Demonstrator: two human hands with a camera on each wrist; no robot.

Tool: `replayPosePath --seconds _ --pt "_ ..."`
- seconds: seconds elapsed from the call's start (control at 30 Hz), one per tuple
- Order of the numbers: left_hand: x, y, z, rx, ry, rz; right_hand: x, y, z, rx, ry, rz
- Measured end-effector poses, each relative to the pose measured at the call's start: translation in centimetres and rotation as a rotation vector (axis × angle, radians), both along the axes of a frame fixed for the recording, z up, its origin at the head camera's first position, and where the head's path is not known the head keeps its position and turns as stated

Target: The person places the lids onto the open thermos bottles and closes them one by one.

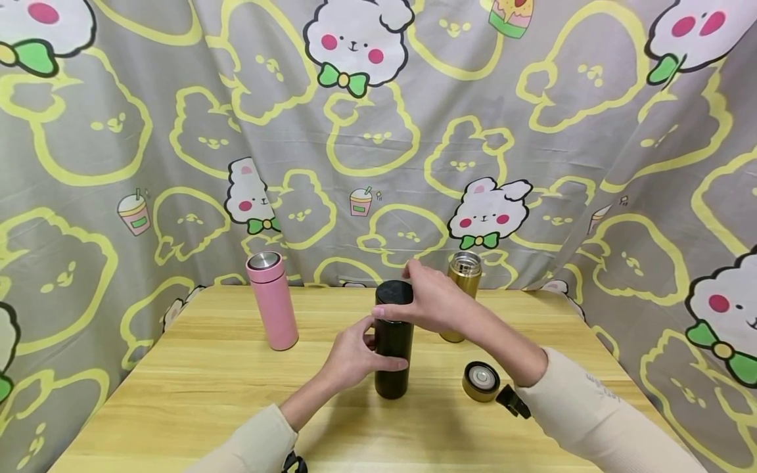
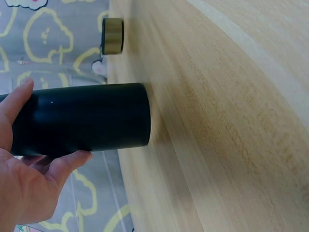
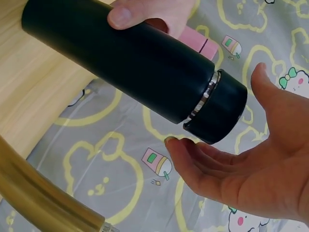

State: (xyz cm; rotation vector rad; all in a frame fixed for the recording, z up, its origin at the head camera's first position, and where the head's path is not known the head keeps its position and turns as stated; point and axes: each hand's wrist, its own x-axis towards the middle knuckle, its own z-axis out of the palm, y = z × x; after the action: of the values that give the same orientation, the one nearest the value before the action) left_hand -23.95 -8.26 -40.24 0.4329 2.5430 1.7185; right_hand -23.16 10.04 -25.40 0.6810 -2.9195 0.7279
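A black thermos (image 1: 393, 358) stands upright near the middle of the table, its black lid (image 3: 219, 108) on top. Between lid and body, the right wrist view shows a thin silver threaded band. My left hand (image 1: 350, 355) grips the body from the left, thumb across the front; the left wrist view shows that hand (image 2: 29, 188) round the flask too. Around the lid my right hand (image 1: 437, 299) is spread. In the right wrist view this hand (image 3: 256, 159) has its thumb apart from the lid and its fingertips close beside it; contact is unclear.
A pink thermos (image 1: 275, 309) with its lid on stands at the left. Behind my right arm is a gold thermos (image 1: 464, 279) with an uncovered steel mouth. Its gold lid (image 1: 481, 382) lies upturned on the wooden table (image 1: 213, 387). A patterned curtain (image 1: 378, 151) hangs behind.
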Motion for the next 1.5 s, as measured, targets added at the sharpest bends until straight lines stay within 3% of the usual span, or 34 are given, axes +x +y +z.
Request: replayPosePath --seconds 0.3,0.47,0.73,1.23,1.5 --pt "0.0 0.1 -0.1 0.007 -0.006 -0.011 -0.1 0.5 1.0 -0.002 -0.066 0.133" --pt "0.0 0.0 0.0 0.018 -0.01 -0.015 -0.1 0.6 1.3 0.003 -0.114 0.158" --pt "0.0 0.0 0.0 0.02 -0.011 -0.016 0.0 0.5 1.1 -0.006 -0.092 0.125" --pt "0.0 0.0 0.0 -0.003 -0.015 -0.011 -0.1 -0.3 0.1 -0.028 0.055 0.006" --pt "0.0 0.0 0.0 -0.003 -0.008 -0.01 0.0 -0.1 0.5 -0.001 0.016 0.019"
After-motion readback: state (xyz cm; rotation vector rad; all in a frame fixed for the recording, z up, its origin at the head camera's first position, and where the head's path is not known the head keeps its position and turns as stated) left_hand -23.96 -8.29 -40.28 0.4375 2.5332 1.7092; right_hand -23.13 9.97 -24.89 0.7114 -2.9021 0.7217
